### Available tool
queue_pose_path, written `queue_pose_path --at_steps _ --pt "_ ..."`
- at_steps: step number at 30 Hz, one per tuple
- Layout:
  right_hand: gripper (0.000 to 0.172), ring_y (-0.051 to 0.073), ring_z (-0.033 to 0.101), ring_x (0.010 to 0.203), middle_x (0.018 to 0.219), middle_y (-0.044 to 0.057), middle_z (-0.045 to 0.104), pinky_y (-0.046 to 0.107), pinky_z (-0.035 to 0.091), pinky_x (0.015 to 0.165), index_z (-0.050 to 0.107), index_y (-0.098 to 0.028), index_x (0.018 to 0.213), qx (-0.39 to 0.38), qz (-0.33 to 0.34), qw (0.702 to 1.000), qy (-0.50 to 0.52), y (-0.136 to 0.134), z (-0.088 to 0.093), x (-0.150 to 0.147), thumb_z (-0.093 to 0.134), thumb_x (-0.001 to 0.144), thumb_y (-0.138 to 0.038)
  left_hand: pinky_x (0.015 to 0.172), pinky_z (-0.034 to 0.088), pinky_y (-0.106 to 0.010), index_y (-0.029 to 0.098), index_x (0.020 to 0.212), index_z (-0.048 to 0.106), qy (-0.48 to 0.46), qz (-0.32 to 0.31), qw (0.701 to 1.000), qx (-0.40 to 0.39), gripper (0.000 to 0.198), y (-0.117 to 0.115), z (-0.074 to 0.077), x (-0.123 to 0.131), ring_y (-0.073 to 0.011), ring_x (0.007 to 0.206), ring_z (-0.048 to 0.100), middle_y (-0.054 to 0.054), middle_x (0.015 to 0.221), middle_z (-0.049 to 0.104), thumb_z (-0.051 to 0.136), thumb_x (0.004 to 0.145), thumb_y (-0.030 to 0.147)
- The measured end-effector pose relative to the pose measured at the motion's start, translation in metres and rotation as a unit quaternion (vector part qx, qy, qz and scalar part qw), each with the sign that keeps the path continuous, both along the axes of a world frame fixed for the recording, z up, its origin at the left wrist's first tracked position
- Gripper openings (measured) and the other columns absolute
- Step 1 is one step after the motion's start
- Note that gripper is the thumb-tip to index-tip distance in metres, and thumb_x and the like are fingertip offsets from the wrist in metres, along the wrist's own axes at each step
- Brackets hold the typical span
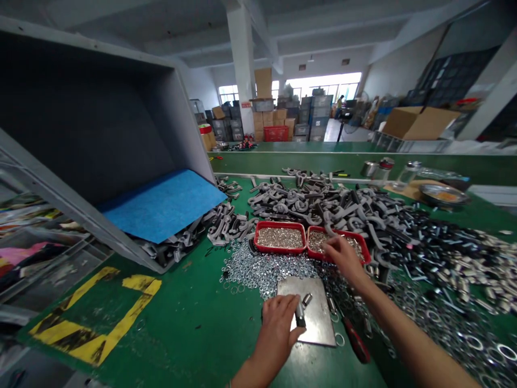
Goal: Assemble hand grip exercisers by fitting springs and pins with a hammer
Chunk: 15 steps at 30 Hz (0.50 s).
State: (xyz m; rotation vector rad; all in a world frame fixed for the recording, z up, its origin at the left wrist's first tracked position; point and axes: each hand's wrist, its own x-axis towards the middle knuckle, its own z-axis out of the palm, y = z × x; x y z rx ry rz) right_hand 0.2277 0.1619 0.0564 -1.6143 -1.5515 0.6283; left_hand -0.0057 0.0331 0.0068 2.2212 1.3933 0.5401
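My left hand is closed on a small dark metal fitting and rests on a flat steel plate on the green bench. My right hand reaches forward over the right-hand red tray of small shiny nuts, fingers pinched together; what they hold is too small to make out. A second red tray of the same small parts sits just to its left. Loose washers lie heaped in front of both trays.
A large grey crate lies tipped on its side at left, with a blue sheet and grey clamps spilling out. A grey clamp pile sits behind the trays. Dark bolts and rings cover the right. A red-handled tool lies by the plate.
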Motion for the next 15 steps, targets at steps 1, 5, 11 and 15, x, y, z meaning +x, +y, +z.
queue_pose_path --at_steps 1,5,11,15 --pt "0.035 0.021 0.066 0.077 0.09 0.006 0.07 0.036 0.053 0.076 0.06 -0.016 0.114 -0.004 0.008 0.999 0.036 -0.02 0.0 -0.007 0.051 0.095 -0.044 0.108 0.033 -0.048 0.025 0.141 0.046 -0.005 0.004 1.0 -0.005 0.062 0.0 0.0 0.0 -0.0294 0.125 0.045 -0.006 0.14 0.055 0.07 0.084 0.022" --pt "0.039 0.019 0.065 0.076 0.091 0.004 0.07 0.032 0.052 0.073 0.065 -0.021 0.115 -0.097 0.02 0.961 0.257 -0.1 -0.01 -0.041 0.063 0.087 -0.048 0.108 0.031 -0.048 0.023 0.139 0.047 -0.011 0.022 1.0 -0.008 0.06 -0.001 0.002 0.003 -0.0288 0.125 0.045 -0.007 0.137 0.055 0.07 0.084 0.022" --pt "0.033 0.015 0.062 0.065 0.073 0.0 0.067 0.026 0.048 0.062 0.068 -0.02 0.098 -0.197 0.039 0.889 0.412 -0.136 -0.019 -0.066 0.077 0.076 -0.044 0.105 0.032 -0.046 0.024 0.137 0.049 -0.01 0.056 0.998 0.001 0.055 -0.003 0.005 0.007 -0.028 0.121 0.045 -0.008 0.133 0.054 0.068 0.085 0.021" --pt "0.032 0.012 0.057 0.051 0.065 -0.002 0.066 0.024 0.044 0.051 0.064 -0.018 0.088 -0.252 0.151 0.885 0.361 -0.141 -0.017 -0.075 0.073 0.078 -0.048 0.105 0.032 -0.045 0.024 0.137 0.049 -0.016 0.043 0.999 0.005 0.055 -0.002 0.0 0.005 -0.0271 0.12 0.045 -0.007 0.131 0.054 0.064 0.085 0.016"
